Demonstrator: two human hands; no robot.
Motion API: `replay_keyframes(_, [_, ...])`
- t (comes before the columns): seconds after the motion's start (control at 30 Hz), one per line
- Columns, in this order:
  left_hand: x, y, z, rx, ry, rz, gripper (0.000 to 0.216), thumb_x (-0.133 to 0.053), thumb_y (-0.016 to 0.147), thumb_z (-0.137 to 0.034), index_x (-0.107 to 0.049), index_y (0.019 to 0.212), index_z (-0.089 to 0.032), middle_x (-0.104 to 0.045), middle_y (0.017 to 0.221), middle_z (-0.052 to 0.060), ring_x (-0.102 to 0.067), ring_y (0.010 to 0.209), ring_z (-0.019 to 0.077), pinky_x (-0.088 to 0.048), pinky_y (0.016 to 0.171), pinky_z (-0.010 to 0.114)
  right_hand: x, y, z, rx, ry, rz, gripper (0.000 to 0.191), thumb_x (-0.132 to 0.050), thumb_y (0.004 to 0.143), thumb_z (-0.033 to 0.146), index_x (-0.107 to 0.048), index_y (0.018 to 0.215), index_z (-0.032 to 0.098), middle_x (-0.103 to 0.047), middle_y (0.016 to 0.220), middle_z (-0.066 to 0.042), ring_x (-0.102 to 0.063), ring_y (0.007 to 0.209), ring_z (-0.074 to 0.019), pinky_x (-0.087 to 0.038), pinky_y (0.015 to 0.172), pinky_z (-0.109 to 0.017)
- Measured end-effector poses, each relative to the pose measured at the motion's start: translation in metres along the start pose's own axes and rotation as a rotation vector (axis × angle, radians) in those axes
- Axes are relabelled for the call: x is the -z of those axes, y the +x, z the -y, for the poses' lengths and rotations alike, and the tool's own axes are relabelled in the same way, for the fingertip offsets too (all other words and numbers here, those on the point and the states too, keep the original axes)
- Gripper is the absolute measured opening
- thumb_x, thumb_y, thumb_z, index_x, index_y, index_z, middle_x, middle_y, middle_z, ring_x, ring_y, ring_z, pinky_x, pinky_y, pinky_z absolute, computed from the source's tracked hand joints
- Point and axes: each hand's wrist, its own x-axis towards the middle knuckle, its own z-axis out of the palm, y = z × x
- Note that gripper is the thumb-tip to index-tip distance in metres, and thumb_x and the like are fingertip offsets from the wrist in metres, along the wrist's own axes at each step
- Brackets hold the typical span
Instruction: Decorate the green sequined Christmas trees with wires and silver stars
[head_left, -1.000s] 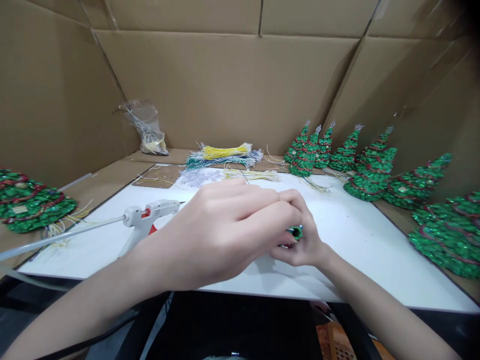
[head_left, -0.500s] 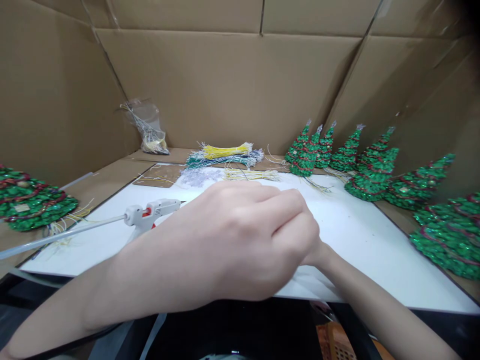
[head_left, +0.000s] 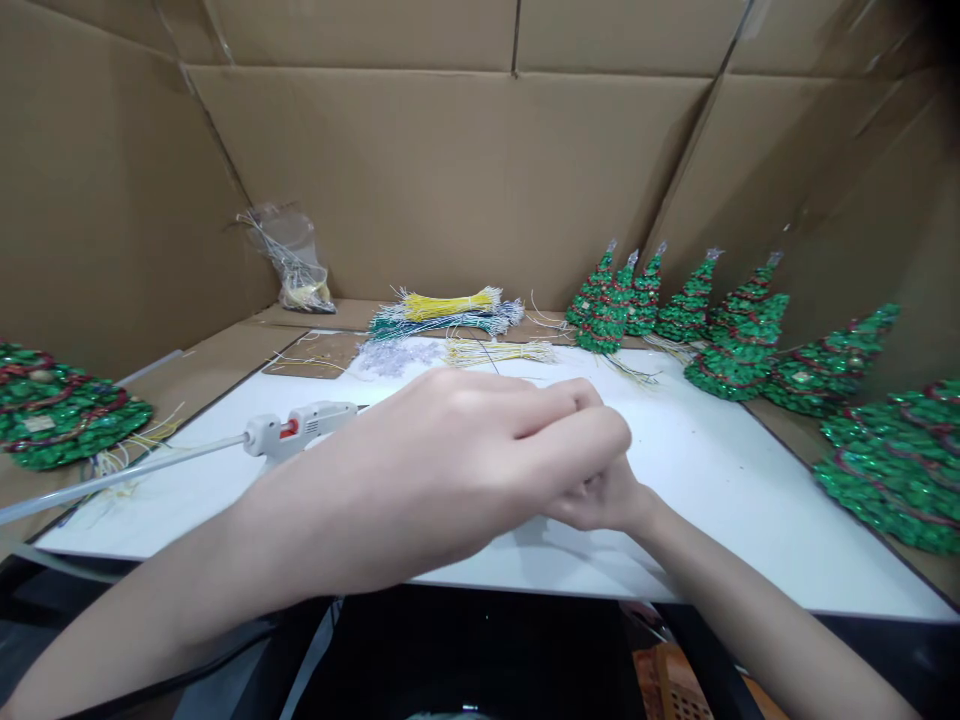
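Note:
Stretched across the middle of the view, my left hand point(head_left: 465, 470) is closed, its fingers curled in against my right hand. My right hand point(head_left: 604, 497) sits mostly behind it, also closed, with only part of the fist and the wrist showing. Whatever the two hands pinch between them is hidden. Both are held above the near part of the white board point(head_left: 720, 510). A white glue gun point(head_left: 304, 425) with a long clear glue stick point(head_left: 150, 468) in its back lies just left of my left hand, partly covered by the forearm.
Green tinsel Christmas trees point(head_left: 739, 345) stand along the right side; another tree point(head_left: 56, 410) is at far left. Bundled yellow wires point(head_left: 450, 303) lie on green and blue ones at the back, near small clear pieces point(head_left: 397, 357). A plastic bag point(head_left: 292, 260) leans in the corner.
My left hand's knuckles and thumb side have turned, uncovering more of my right fist. The view has shifted slightly; the things on the board stay put.

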Motion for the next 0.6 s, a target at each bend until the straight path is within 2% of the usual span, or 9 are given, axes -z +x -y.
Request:
replay_keyframes(0.1, [-0.003,-0.011,0.004,0.050,-0.100,-0.034,0.013,-0.056,0.097,-0.019,-0.063,0.108,-0.018,-0.068,0.087,0.002,-0.060,0.073,0.0140,-0.042,0.066,0.026,0.002,0.004,0.002,0.111,-0.011,-0.013,0.038,-0.071,0.071,0.021,-0.051,0.103,0.025,-0.048,0.098,-0.006,-0.054,0.091,-0.0252,-0.053,0.075,-0.044])
replay_keyframes(0.23, [-0.004,-0.026,0.004,0.135,-0.136,-0.089,0.018,-0.063,0.094,-0.025,-0.062,0.112,-0.023,-0.066,0.078,-0.003,-0.058,0.065,0.0112,-0.042,0.064,0.023,0.002,0.005,0.002,0.109,-0.023,-0.005,0.035,-0.070,0.072,0.020,-0.055,0.103,0.025,-0.049,0.096,-0.007,-0.053,0.090,-0.0255,-0.051,0.076,-0.044])
replay_keyframes(0.4, [-0.001,-0.029,0.000,0.136,-0.072,-0.138,0.010,-0.060,0.093,-0.013,-0.067,0.095,-0.020,-0.060,0.069,-0.005,-0.048,0.059,0.0088,-0.037,0.057,0.022,0.001,0.004,0.001,0.098,-0.039,0.000,0.032,-0.070,0.070,0.019,-0.058,0.100,0.024,-0.048,0.093,-0.006,-0.053,0.089,-0.0244,-0.050,0.076,-0.043])
replay_keyframes(0.53, [-0.001,-0.016,-0.002,0.046,0.018,-0.192,0.024,-0.050,0.096,-0.009,-0.069,0.082,-0.016,-0.061,0.071,-0.001,-0.047,0.061,0.0108,-0.036,0.057,0.025,0.002,0.007,0.004,0.111,-0.054,-0.010,0.033,-0.069,0.069,0.018,-0.057,0.099,0.023,-0.050,0.095,-0.006,-0.055,0.089,-0.0239,-0.051,0.075,-0.041])
replay_keyframes(0.6, [-0.002,-0.008,-0.004,0.000,0.080,-0.175,0.030,-0.045,0.095,-0.005,-0.068,0.078,-0.015,-0.060,0.069,0.000,-0.045,0.059,0.0111,-0.034,0.055,0.027,0.002,0.008,0.005,0.119,-0.055,-0.010,0.032,-0.067,0.070,0.020,-0.057,0.099,0.023,-0.050,0.095,-0.006,-0.055,0.089,-0.0242,-0.052,0.074,-0.041])
